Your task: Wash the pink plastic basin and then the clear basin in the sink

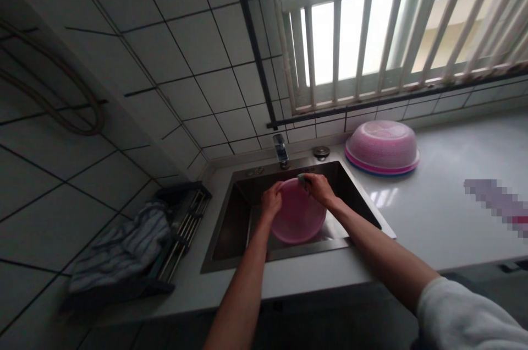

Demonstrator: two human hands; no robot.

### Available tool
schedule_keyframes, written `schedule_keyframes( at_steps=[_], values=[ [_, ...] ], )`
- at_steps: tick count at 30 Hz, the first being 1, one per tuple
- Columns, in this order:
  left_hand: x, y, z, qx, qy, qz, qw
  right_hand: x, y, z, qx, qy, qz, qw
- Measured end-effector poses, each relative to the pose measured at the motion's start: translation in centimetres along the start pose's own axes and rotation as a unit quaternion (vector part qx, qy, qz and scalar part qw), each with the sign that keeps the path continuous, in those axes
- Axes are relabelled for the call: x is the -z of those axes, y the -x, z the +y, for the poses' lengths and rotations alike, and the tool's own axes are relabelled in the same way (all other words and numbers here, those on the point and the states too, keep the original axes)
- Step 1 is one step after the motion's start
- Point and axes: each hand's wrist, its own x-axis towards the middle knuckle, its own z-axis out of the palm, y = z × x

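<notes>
Basin [297,219], pink, one: held inside the sink [236,223], below and between the fingers of both hands; contact with the sink's floor could not be told. Left hand [271,200], one: fingers bent over the basin's left rim, which was pinched by them. Right hand [320,188], one: fingers pressed together on a small grey-green cloth [304,180], held against the rim. Tap [280,147], one: fixed just beyond the fingers. Metal disc [321,152], one: laid on the desk [441,196] beyond the right fingers. Colander [383,143], pink, upturned: placed right of the right fingers. Rack [186,234], draped with a striped towel [127,242]: stood well left of the left fingers.
</notes>
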Motion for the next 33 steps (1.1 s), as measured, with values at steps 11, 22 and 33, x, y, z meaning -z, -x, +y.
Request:
schedule_keyframes(
  at_steps=[11, 22, 33],
  values=[
    [-0.8, -0.1, -0.4, -0.038, 0.044, -0.038, 0.998, -0.6, 0.2, 0.2, -0.001, 0.018, -0.004, 1.000],
    [-1.3, -0.2, -0.7, -0.018, 0.045, -0.032, 0.998, 0.1, -0.1, 1.2, 0.007, -0.014, -0.001, 1.000],
    [-0.6, -0.3, -0.4, -0.008, 0.007, -0.012, 1.000, -0.3, -0.1, 0.3, 0.019, -0.033, -0.001, 0.999]
  ],
)
